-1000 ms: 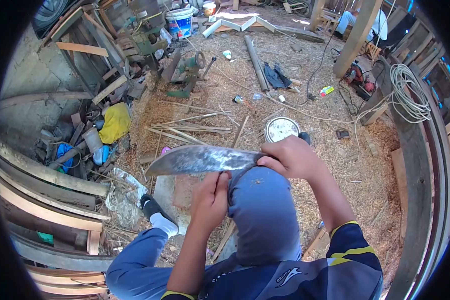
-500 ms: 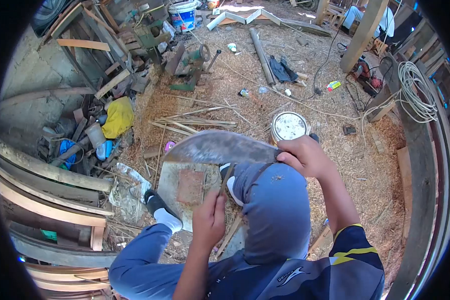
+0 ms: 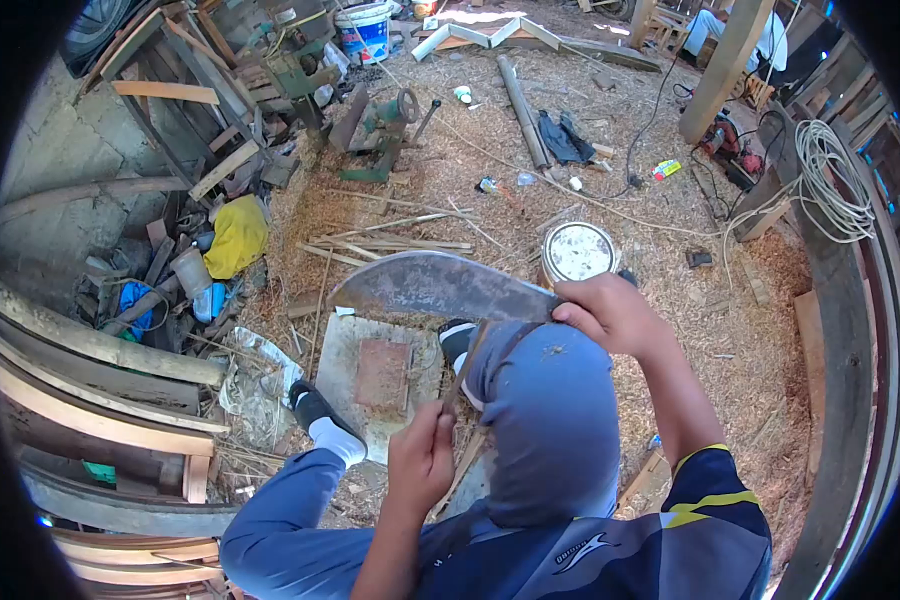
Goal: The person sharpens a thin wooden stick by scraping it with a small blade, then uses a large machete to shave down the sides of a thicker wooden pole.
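My right hand (image 3: 610,315) grips the handle end of a big curved machete blade (image 3: 430,285), held flat across my raised right knee (image 3: 545,400) with the tip pointing left. My left hand (image 3: 422,460) is below the blade, closed on a thin rod-like file (image 3: 465,365) that slants up toward the blade's underside. Whether the rod touches the blade I cannot tell. A reddish sharpening stone (image 3: 383,372) lies on a grey slab (image 3: 335,350) on the ground under the blade, between my feet.
A round tin can (image 3: 577,250) stands just beyond my right hand. Sawdust covers the ground. Curved planks (image 3: 100,400) are stacked at the left, near a yellow cloth (image 3: 235,235). Coiled cable (image 3: 825,180) hangs at the right. Another person (image 3: 715,25) sits far back.
My left hand has left the blade and dropped toward me, now holding the thin rod. The blade has shifted slightly right and up on my knee, uncovering the stone.
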{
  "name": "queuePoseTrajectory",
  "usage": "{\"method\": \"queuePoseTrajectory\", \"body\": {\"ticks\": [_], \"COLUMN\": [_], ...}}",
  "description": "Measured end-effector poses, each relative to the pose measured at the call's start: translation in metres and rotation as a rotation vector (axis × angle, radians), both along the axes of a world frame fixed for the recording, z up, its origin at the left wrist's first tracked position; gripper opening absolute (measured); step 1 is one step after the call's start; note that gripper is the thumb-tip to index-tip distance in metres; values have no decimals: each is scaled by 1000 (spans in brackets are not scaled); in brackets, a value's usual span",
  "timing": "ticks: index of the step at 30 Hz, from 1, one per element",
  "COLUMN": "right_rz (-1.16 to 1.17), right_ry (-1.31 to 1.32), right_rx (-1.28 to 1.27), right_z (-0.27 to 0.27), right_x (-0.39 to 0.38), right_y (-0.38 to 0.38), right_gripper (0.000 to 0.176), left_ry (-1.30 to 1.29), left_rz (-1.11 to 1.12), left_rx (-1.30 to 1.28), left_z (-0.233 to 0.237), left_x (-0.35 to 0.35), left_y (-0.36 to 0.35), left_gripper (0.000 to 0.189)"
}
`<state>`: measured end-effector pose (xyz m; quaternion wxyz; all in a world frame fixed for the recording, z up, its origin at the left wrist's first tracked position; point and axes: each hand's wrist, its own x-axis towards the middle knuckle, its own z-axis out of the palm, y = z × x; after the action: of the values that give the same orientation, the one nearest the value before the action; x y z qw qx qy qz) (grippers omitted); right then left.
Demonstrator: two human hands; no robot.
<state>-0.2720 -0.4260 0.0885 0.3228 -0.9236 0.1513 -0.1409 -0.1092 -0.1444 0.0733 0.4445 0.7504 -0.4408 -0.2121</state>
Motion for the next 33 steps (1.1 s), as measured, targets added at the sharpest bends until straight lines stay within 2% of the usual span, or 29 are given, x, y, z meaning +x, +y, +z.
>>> {"method": "queuePoseTrajectory", "body": {"ticks": [3, 7, 9, 15, 16, 20, 22, 24, 27, 30, 33], "right_rz": [38, 74, 91, 56, 56, -47, -11, 18, 60, 121, 150], "right_ry": [31, 66, 57, 119, 134, 74, -7, 10, 68, 56, 34], "right_rx": [-104, -184, -183, -268, -296, -19, -11, -66, -174, -205, -219], "right_z": [8, 29, 30, 39, 42, 3, 0, 6, 25, 26, 27], "right_x": [5, 16, 18, 16, 17, -2, 1, 3, 13, 25, 32], "right_y": [-2, 7, 7, 9, 10, 1, -3, -3, 1, -2, -2], "right_gripper": [40, 43, 44, 44, 43, 37, 38, 39, 42, 47, 48], "left_ry": [-61, -187, -213, -197, -153, 0, 45, 34, -20, -192, -139], "left_rz": [53, -42, -78, -65, -48, 11, 37, 41, 44, -48, -21], "left_rx": [-28, -101, -57, -241, -183, -6, 82, 134, -85, -49, -14], "left_z": [4, 18, 20, 20, 18, -6, -7, -6, 15, 22, 24], "left_x": [6, 11, 14, 8, 7, 4, 4, 7, 4, 14, 15], "left_y": [-31, -70, -74, -51, -44, 9, 16, -5, -50, -69, -69], "left_gripper": [13, 15, 14, 12, 13, 14, 15, 16, 21, 27, 35]}}
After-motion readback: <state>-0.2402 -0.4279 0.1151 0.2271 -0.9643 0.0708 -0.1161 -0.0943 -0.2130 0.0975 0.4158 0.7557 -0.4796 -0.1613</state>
